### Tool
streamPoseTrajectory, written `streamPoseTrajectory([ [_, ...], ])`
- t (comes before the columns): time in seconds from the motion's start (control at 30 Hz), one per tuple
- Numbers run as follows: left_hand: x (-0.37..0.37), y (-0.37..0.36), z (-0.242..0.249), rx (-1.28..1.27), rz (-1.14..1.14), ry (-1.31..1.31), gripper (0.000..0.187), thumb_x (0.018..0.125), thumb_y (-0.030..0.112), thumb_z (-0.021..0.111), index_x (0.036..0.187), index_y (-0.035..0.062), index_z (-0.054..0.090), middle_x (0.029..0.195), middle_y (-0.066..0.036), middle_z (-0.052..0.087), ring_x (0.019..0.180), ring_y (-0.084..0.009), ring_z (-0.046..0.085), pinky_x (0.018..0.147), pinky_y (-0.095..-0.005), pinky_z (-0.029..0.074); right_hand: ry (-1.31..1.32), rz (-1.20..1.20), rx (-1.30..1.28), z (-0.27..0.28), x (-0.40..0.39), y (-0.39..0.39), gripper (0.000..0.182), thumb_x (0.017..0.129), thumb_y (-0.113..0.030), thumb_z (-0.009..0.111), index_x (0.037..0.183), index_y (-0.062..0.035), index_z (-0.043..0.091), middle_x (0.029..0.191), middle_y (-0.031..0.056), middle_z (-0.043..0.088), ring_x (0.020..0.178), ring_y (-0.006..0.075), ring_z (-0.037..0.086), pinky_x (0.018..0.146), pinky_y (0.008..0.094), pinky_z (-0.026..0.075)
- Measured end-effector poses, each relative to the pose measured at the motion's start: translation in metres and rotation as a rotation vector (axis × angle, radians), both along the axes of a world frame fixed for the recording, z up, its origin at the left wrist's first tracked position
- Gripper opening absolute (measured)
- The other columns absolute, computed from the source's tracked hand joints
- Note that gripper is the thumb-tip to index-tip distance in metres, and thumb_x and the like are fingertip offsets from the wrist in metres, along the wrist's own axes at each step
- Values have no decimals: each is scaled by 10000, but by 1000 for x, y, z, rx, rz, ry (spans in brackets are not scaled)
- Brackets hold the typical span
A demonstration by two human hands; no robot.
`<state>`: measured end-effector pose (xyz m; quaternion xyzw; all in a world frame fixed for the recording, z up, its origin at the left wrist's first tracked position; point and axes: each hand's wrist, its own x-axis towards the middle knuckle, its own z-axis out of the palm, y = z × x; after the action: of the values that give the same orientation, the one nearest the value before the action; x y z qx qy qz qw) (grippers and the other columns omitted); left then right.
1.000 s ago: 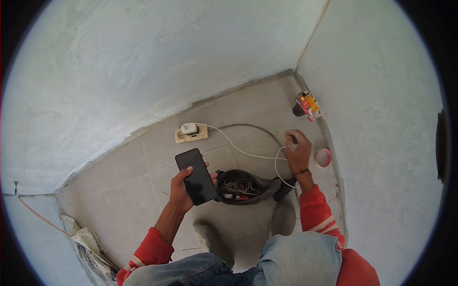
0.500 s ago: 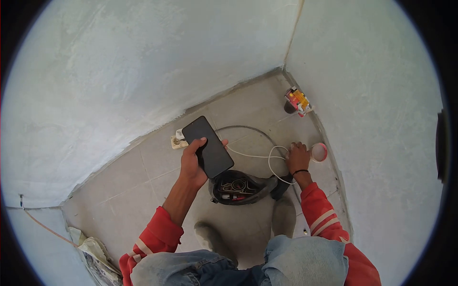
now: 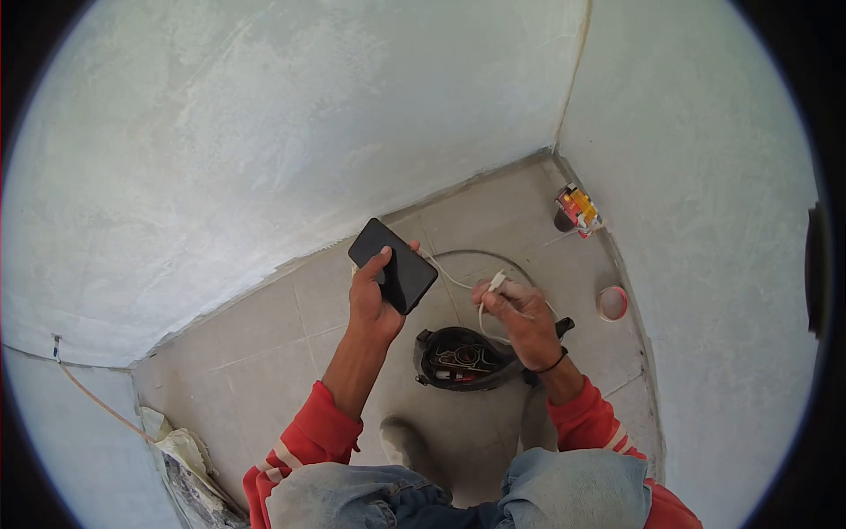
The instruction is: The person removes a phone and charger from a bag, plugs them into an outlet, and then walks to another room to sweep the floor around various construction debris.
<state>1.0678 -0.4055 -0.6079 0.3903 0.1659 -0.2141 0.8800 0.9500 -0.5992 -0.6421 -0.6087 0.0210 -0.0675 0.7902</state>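
Observation:
A black phone (image 3: 407, 275) with a dark screen lies in my left hand (image 3: 374, 295), the thumb across its face and fingertips at its far edge. Between the thumb and fingers of my right hand (image 3: 520, 317) is the white plug end of a cable (image 3: 498, 280). The cable's white cord loops below that hand and runs left behind the phone. Below and between both hands, an open black bag (image 3: 458, 357) on the floor holds wires and red-and-white items.
A roll of tape (image 3: 612, 303) rests near the right wall. A red-and-yellow package beside a dark cup (image 3: 564, 220) stands by the corner. A grey cable curves over the tiled floor. Crumpled sheeting (image 3: 189, 458) and a thin hose (image 3: 101, 401) are at lower left.
My right hand has risen from the floor beside the tape and moved left, now with the white cable end in its fingers. The camera view has shifted slightly; my left hand still holds the phone.

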Motion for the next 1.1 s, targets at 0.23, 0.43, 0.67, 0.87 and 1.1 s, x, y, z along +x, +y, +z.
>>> streamPoseTrajectory([
  [0.23,-11,2,2,7,28,11,397,952,133,597,1286,-19,445,1213,-197,634,1094,-277,629,947,-390,542,202,197,15,13,-6,41,259,1003,-131,516,1180,16,635,825,17,620,647,59,494,590,227,427],
  [0.43,-12,6,-4,-32,29,16,380,992,108,503,1331,-39,411,1243,-212,614,1154,-291,605,1003,-402,518,194,255,-12,18,-4,47,332,1030,-186,505,1254,39,599,779,4,602,616,28,417,555,181,357],
  [0.67,-18,6,-18,-110,8,50,389,1039,183,343,1399,37,363,1319,-230,584,1154,-333,602,980,-456,528,178,57,-154,19,7,61,245,954,-175,651,1100,21,663,707,6,639,650,56,562,587,251,441],
  [0.87,-23,4,-19,-78,-62,96,410,1065,226,290,1408,15,368,1331,-186,577,1145,-288,599,921,-439,545,129,-23,-199,14,8,70,216,907,-150,717,1001,38,668,715,20,655,618,59,558,579,246,441],
  [1.1,-25,10,-35,-179,-162,161,351,1053,226,346,1315,16,451,1170,-138,641,964,-230,619,783,-371,531,155,10,-68,7,7,67,226,906,-145,721,1025,44,685,721,9,645,639,47,524,572,239,422],
])
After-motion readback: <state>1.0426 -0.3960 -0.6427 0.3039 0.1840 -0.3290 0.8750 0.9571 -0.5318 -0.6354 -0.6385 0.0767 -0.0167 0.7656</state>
